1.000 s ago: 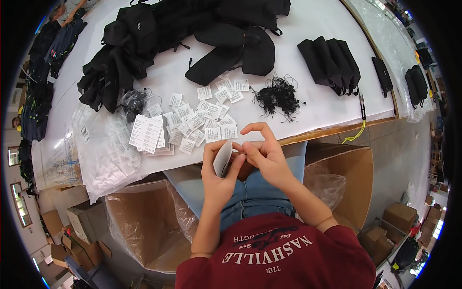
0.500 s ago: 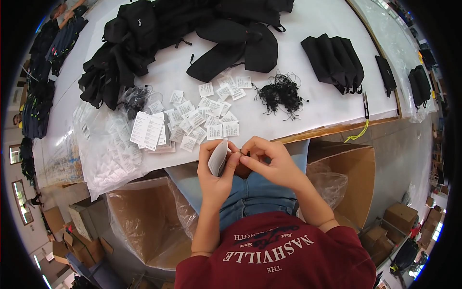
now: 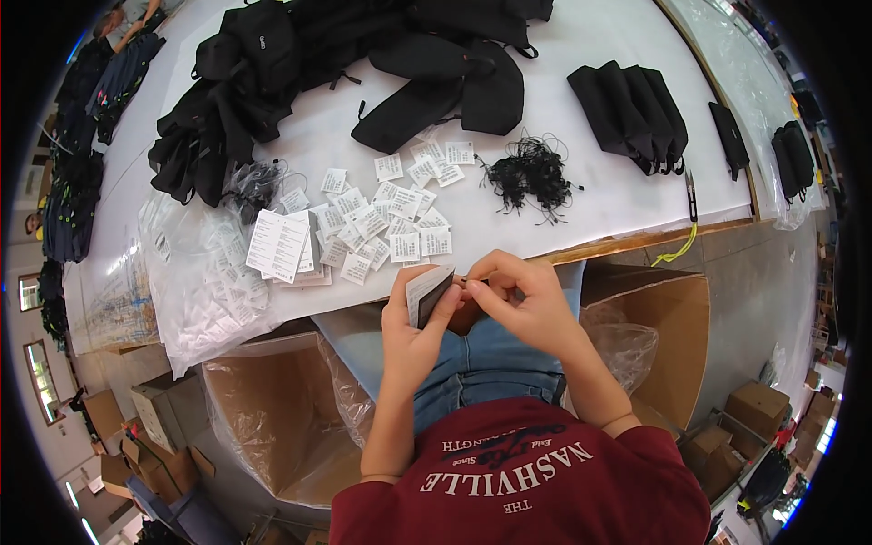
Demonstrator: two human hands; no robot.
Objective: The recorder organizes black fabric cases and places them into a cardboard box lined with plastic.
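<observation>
Over my lap, just off the table's near edge, my left hand point(image 3: 411, 325) is closed on a hang tag point(image 3: 429, 292), with a pale printed face and a dark face showing. Close beside it, my right hand point(image 3: 525, 298) pinches something small and dark near the left fingertips; it is too small to make out. On the table in front lie many loose white printed labels point(image 3: 368, 221) and a stack of larger white printed cards point(image 3: 277, 243). A tangle of black tag strings point(image 3: 530, 178) sits to their right.
Black fabric bags point(image 3: 445, 86) are heaped at the back, with folded black pieces point(image 3: 629, 118) at right. Snips with a yellow cord point(image 3: 692, 204) lie at the right edge. A plastic bag of labels point(image 3: 213, 291) hangs over the left edge. Cardboard boxes point(image 3: 282, 409) stand below.
The tag in my left hand has turned, so its dark face now shows and it leans right. Both hands have shifted slightly right, fingertips still close together.
</observation>
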